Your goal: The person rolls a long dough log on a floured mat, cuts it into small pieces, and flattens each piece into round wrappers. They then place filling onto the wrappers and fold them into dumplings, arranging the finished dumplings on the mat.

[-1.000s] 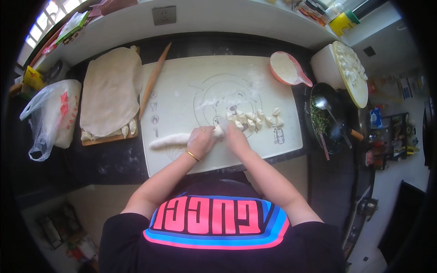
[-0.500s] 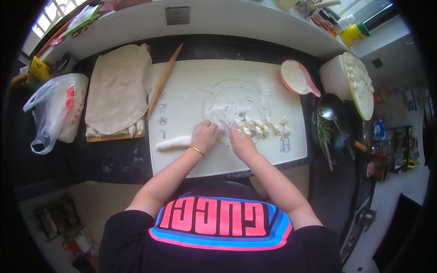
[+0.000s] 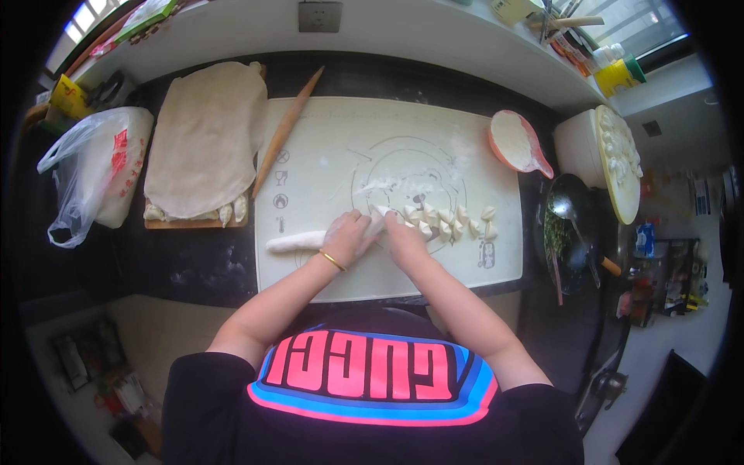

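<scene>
A white dough rope [image 3: 296, 242] lies across the pale printed mat [image 3: 318, 147]. My left hand [image 3: 349, 235] rests closed over its right end, fingers curled around it. Just to the right, my right hand [image 3: 404, 237] is closed on a small knife [image 3: 379, 218]; its blade, partly hidden between the hands, is at the rope's end. Several cut dough pieces [image 3: 446, 219] sit in a loose band to the right of my right hand.
A rolling pin [image 3: 288, 130] lies at the mat's left edge, beside a dough sheet [image 3: 205, 139] covering filled pieces on a board. A plastic bag [image 3: 105, 174] is far left. Right are a flour scoop [image 3: 515, 143], a wok of greens [image 3: 570, 229] and a white bin [image 3: 577, 147].
The view has shifted slightly. The knife blade has moved in close to the left fingers, and less of it shows. Both hands keep their holds.
</scene>
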### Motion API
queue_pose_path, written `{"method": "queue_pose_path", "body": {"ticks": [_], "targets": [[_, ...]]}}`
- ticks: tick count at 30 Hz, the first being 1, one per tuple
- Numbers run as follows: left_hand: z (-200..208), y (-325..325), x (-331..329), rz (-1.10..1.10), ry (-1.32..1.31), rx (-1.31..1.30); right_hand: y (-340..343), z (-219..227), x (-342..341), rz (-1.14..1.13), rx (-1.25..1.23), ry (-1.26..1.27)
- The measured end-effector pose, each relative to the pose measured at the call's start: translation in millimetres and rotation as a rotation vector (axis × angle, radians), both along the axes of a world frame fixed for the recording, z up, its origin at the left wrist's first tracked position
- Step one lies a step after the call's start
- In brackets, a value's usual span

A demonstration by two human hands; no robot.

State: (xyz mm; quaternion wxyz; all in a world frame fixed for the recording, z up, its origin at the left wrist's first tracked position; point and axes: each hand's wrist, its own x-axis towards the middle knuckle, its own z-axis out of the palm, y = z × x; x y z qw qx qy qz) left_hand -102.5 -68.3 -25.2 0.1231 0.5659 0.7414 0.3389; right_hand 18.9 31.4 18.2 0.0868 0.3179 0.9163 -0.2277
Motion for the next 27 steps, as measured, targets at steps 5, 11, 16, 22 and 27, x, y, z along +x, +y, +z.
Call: {"method": "queue_pose_path", "body": {"ticks": [5,11,16,22,27], "targets": [[4.9,-20.6,-9.5,-0.032,-0.035,-0.19,13.3,-14.1,2.6,-0.137,-0.025,0.084],[-33.3,-23.1,0.3,-0.065,0.154,-0.073,-5.1,21.5,16.6,-0.157,-0.044,0.291],[-39.3,-30.0,10.0,-0.085,0.203,0.013,-28.1,35.9,33.4,-0.09,-0.074,0.287],[-38.7,-29.9,13.6,-0.066,0.226,0.105,-35.5,25.3,32.6,-0.072,-0.062,0.233],[-37.7,-32.5,16.5,-0.057,0.233,0.099,-34.4,2.2,31.9,-0.055,-0.039,0.205]]}}
